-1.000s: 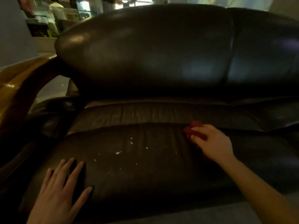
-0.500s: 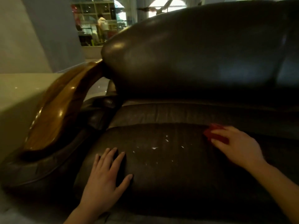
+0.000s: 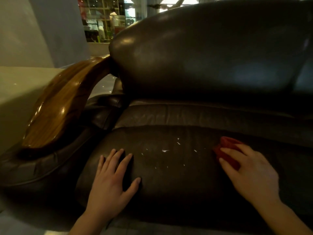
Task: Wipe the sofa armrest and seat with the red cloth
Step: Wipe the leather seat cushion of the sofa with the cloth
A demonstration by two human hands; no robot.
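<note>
A dark leather sofa fills the head view. Its seat cushion [image 3: 177, 170] carries small white flecks [image 3: 165, 150] near the middle. My right hand [image 3: 249, 172] presses the crumpled red cloth [image 3: 226, 146] flat on the seat, right of the flecks; the hand covers much of the cloth. My left hand [image 3: 111, 180] lies flat with fingers spread on the seat's left front, holding nothing. The armrest [image 3: 64, 106] on the left has a glossy curved wooden top over a dark leather pad [image 3: 42, 165].
The rounded leather backrest [image 3: 203, 53] rises behind the seat. Pale floor [image 3: 15, 92] lies left of the armrest. A grey wall [image 3: 55, 29] and lit shelves [image 3: 103, 19] stand far behind.
The view has swung left, bringing the wooden armrest fully into sight. My right hand with the cloth stays on the seat, right of the flecks. My left hand stays flat on the cushion.
</note>
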